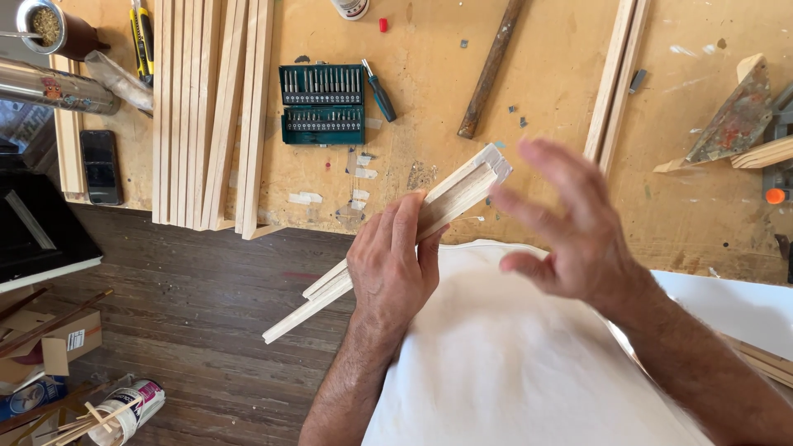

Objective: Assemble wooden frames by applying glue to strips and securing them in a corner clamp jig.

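Note:
My left hand (395, 264) grips a bundle of thin pale wooden strips (462, 192) near its middle, holding it slanted from lower left to upper right over the workbench's front edge. The bundle's cut ends point up and to the right. My right hand (570, 223) hovers just right of those ends with its fingers spread, blurred, and holds nothing. A white cloth (512, 355) lies below both hands.
Long wooden strips (211, 116) lie on the plywood bench (429, 149) at the left, two more strips (615, 78) at the right. A green bit set (322, 103), a screwdriver (380, 92), a wooden handle (491, 66), a phone (101, 165) and a triangular wooden piece (735, 116) lie around.

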